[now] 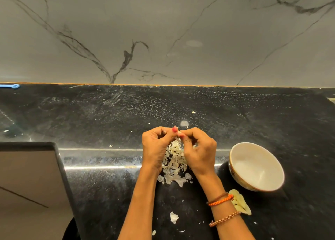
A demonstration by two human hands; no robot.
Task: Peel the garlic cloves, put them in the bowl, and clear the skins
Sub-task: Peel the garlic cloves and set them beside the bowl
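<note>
Above the heap of skins (175, 164) on the black desk (108, 185), your two hands meet fingertip to fingertip. Your left hand (155, 147) curls its fingers around what I take to be a garlic clove (179, 131), of which only a pale sliver shows between the thumbs, and your right hand (198, 149) pinches at the same spot, most likely tugging a strip of skin free. Working directly over the heap makes sense: whatever you tear off drops onto the skins already there instead of scattering.

Some has scattered anyway. A larger skin scrap (174, 217) lies near your forearms, and smaller flecks dot the desk farther back.

Just right of your right hand the white bowl (256, 166) stands upright and close, so a finished clove needs only a short reach. From this angle its inside looks bare, so I judge the peeling to be at an early stage. Pale cloves (240, 202) lie beside your right wrist, just in front of the bowl; whether they are peeled or waiting I cannot tell.

Clearing the skins is not yet begun.
</note>
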